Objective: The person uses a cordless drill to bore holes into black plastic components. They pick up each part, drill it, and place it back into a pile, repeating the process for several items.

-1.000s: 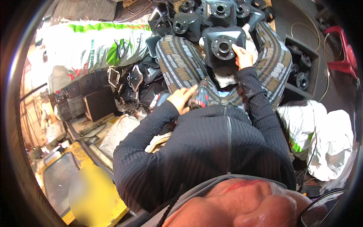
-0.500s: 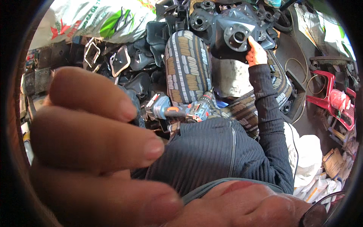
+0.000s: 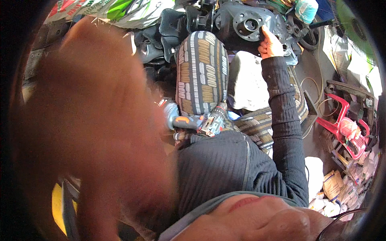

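Note:
My right hand [image 3: 272, 45] grips the rim of a black part with a round flange [image 3: 247, 27], its finger lying along the flange's edge. The flange has a central hole and small bolt holes around it. My left hand [image 3: 96, 108] is very close to the camera, large and smeared by motion, so its fingers cannot be made out. In my lap lies a blue and grey cordless drill [image 3: 195, 119], touched by neither hand as far as I can see. A pale block-like thing [image 3: 247, 82] sits between my patterned trouser legs [image 3: 203, 72].
Several more black moulded parts [image 3: 173, 24] are heaped ahead and to the left. A white and green printed sack [image 3: 136, 14] is at the far left. On the right are a red plastic chair [image 3: 339, 124], a cable [image 3: 321, 80], a green fan [image 3: 354, 26] and paper scraps [image 3: 333, 186].
My left hand, its separate fingers visible before, has become a blur and covers more of the left side. The right hand keeps its hold on the flanged part. The whole view has shifted slightly.

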Demonstrator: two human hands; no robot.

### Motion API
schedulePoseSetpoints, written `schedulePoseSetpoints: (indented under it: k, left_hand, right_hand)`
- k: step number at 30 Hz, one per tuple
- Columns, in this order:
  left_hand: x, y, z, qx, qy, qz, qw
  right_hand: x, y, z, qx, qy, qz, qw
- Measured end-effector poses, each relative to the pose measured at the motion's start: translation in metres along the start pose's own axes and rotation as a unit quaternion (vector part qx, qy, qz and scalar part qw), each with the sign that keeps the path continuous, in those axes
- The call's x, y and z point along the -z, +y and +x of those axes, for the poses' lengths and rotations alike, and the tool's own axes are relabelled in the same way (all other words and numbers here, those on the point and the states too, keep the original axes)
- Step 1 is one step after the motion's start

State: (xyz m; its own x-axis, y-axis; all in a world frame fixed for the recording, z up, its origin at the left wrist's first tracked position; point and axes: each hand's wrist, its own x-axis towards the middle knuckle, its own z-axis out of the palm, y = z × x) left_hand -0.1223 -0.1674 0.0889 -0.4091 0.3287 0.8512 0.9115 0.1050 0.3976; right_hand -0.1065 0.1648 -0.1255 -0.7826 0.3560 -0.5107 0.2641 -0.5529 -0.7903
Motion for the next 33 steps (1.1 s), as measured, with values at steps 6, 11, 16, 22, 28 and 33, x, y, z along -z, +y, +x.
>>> schedulePoseSetpoints:
  k: [6,11,16,22,28,33]
  left_hand:
    - [-0.101,-0.142,-0.114,0.482,-0.098,0.026,0.870]
    - [-0.151,-0.192,-0.196,0.622,0.103,-0.276,0.725]
    - [-0.151,-0.243,-0.234,0.694,0.322,-0.263,0.588]
    - [-0.183,-0.325,-0.270,0.767,0.469,-0.232,0.372]
    - [-0.141,-0.324,-0.326,0.682,0.185,0.366,0.605]
    - [-0.087,-0.340,-0.361,0.742,0.009,0.285,0.606]
  right_hand:
    - [-0.057,-0.011,0.020,0.043,-0.068,-0.039,0.996]
    - [-0.102,0.009,0.045,-0.018,-0.110,-0.046,0.993]
    - [-0.054,0.033,0.035,-0.102,-0.164,-0.027,0.981]
    - [0.085,0.047,-0.053,-0.182,0.038,0.029,0.982]
    - [0.180,0.025,-0.157,-0.181,-0.003,0.241,0.954]
    - [0.205,0.029,-0.184,-0.141,0.077,0.274,0.948]
